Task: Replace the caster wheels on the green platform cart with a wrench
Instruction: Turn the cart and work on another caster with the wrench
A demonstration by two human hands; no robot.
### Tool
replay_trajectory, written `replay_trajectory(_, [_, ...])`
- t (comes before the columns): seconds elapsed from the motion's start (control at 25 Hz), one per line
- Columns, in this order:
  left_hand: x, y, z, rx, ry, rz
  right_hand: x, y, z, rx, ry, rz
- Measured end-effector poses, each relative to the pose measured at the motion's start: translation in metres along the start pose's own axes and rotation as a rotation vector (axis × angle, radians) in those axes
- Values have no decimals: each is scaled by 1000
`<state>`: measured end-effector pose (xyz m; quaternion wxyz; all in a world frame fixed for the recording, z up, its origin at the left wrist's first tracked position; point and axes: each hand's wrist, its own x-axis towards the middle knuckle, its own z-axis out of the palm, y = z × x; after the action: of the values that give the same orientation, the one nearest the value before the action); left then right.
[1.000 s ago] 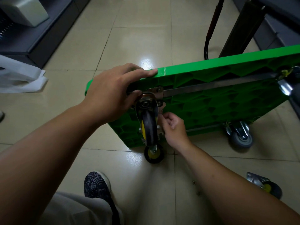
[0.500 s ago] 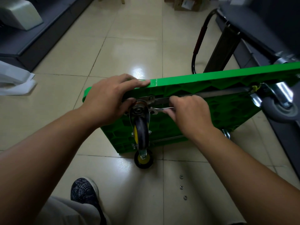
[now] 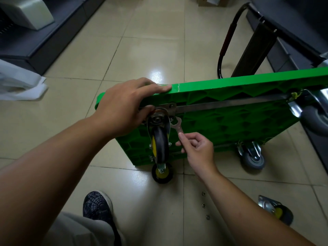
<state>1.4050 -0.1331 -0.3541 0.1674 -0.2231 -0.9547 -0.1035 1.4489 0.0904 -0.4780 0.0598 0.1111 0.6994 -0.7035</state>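
Note:
The green platform cart (image 3: pixel 230 121) stands on its long edge, underside facing me. A black caster with a yellow hub (image 3: pixel 159 139) sits on its upper left corner mount, a second black and yellow caster (image 3: pixel 161 173) at the lower corner on the floor. My left hand (image 3: pixel 124 107) rests over the cart's top edge, thumb against the caster's mounting plate. My right hand (image 3: pixel 197 148) grips the handle of a flat metal wrench (image 3: pixel 177 126), whose head sits at the plate's right side.
Two grey casters (image 3: pixel 253 158) (image 3: pixel 316 119) remain on the cart's right end. A loose caster (image 3: pixel 276 211) and three small washers (image 3: pixel 204 205) lie on the tile floor. My shoe (image 3: pixel 97 205) is near the bottom. The cart handle (image 3: pixel 227 41) and dark shelving stand behind.
My right hand has swung down from beside the mounting plate to below it, bringing the wrench handle from level to pointing downward. My left hand stays on the cart edge.

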Motion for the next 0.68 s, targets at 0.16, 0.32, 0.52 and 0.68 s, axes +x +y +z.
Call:
replay_trajectory(0.16, [-1, -1, 1, 7, -11, 10, 9, 10, 15, 98, -5, 17])
replay_trajectory(0.32, [-1, -2, 1, 1, -1, 11, 13, 18, 35, 213, -33, 93])
replay_trajectory(0.52, [-1, -1, 1, 3, 9, 13, 20, 25, 46, 235, -82, 169])
replay_trajectory(0.68, [-1, -1, -1, 10, 5, 6, 25, 18, 35, 61, -142, 103])
